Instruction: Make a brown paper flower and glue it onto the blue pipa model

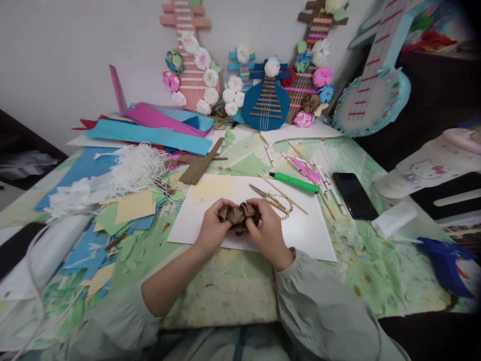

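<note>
Between my two hands is a brown paper flower (236,216) with folded, crumpled petals, held just above the front part of a white sheet (308,235). My left hand (214,226) grips its left side, thumb against the petals. On the other side my right hand (267,231) pinches it with thumb and fingers. The undersides of the fingers are hidden behind the flower. Gold-handled scissors (276,201) lie on the sheet just beyond my right hand, beside a thin wooden stick (295,201). A pale yellow paper piece (212,188) lies behind my left hand.
At left are white string (141,168), paper scraps (131,208) and coloured paper strips (150,136). A green marker (295,183), black phone (355,195), tumbler (428,163) and blue glue gun (451,265) lie right. Flower-decorated paper instruments (266,105) lean against the wall.
</note>
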Demonstrator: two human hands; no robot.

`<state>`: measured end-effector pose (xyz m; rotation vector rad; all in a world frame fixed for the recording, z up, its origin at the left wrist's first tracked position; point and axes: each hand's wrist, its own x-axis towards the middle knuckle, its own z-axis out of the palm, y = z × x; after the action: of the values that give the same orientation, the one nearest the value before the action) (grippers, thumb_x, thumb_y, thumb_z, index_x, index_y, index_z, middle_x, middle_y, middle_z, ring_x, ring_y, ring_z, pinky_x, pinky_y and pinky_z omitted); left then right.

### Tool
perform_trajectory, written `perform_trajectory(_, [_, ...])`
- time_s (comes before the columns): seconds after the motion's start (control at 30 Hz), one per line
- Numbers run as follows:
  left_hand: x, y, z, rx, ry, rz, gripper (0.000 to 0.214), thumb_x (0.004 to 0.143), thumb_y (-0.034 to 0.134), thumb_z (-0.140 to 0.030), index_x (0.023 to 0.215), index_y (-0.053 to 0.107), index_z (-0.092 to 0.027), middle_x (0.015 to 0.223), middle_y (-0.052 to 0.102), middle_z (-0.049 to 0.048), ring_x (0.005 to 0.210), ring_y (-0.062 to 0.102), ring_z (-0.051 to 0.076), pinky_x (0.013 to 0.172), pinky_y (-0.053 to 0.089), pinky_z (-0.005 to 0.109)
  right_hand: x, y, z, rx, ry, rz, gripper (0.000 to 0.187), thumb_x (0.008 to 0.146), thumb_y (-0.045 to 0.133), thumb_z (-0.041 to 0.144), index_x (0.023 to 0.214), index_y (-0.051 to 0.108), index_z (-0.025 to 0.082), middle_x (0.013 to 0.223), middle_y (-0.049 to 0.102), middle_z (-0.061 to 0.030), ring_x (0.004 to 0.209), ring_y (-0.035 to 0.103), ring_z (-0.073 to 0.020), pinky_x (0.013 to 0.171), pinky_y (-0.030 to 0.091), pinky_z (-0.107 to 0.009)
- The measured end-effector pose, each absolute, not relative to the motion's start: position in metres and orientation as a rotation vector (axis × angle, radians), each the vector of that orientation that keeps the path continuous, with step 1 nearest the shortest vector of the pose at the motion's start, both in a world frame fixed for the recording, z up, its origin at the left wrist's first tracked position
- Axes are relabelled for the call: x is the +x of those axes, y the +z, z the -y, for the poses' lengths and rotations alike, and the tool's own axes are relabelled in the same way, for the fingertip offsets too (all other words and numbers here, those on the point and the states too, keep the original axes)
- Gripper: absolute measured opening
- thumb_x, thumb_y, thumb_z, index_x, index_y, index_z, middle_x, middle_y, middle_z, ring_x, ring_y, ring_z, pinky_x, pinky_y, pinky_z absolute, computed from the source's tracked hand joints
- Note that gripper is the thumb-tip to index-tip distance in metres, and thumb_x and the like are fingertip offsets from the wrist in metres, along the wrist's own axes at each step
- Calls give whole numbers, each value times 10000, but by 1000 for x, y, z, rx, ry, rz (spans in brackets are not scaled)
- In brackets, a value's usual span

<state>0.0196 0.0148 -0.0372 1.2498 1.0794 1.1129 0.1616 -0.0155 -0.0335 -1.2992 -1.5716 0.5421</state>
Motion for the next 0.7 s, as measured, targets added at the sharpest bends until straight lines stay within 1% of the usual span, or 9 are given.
perform_trajectory(0.07, [20,-37,-15,1172,1160,-1064,298,607,620,-91,880,553,-190,839,607,-17,792,566,132,724,454,234,163,-34,11,-1308,783,1336,329,718,539,170,1045,531,206,999,613,-60,898,588,-197,754,500,-330])
perform_trajectory(0.13, [19,-35,-16,1136,1158,-1058,348,625,641,-121,945,533,-205,844,610,-17,785,573,136,709,466,237,165,-36,8,-1281,970,1181,274,695,552,214,969,549,207,930,625,-37,848,600,-188,732,498,-326])
perform_trajectory(0.2, [17,-31,-16,1177,1104,-1079,395,632,656,-147,1008,547,-203,850,624,-6,786,581,144,706,471,242,166,-38,5,-1253,1058,1119,226,661,546,208,886,567,206,864,628,-17,821,602,-181,738,487,-325])
perform_trajectory(0.27, [16,-26,-16,1268,1040,-1105,403,611,676,-156,1004,591,-181,884,648,17,823,592,161,745,474,256,166,-39,5,-1252,1071,1102,228,634,545,194,861,576,204,848,629,-11,815,602,-176,740,480,-319])
perform_trajectory(0.33, [14,-24,-17,1367,996,-1122,366,581,690,-153,942,635,-162,917,672,38,871,604,184,805,469,277,166,-39,6,-1274,1034,1103,253,626,544,188,877,578,203,856,634,-14,814,602,-174,720,478,-310])
perform_trajectory(0.4, [14,-24,-18,1424,961,-1133,324,571,688,-156,894,658,-158,911,689,44,882,613,200,829,467,293,165,-37,7,-1313,976,1123,269,630,539,188,896,577,205,866,640,-20,820,601,-176,695,476,-301])
perform_trajectory(0.53, [14,-26,-19,1412,945,-1160,301,580,677,-169,881,675,-162,876,701,37,834,623,195,792,481,297,166,-37,7,-1385,916,1193,268,618,554,192,884,583,209,838,644,-15,785,594,-178,667,462,-295])
perform_trajectory(0.7, [18,-25,-14,1383,998,-1187,313,544,632,-82,839,689,-167,818,698,11,773,614,164,732,481,262,167,-38,7,-1411,905,1242,181,596,534,171,772,566,198,730,609,3,684,562,-168,645,437,-296])
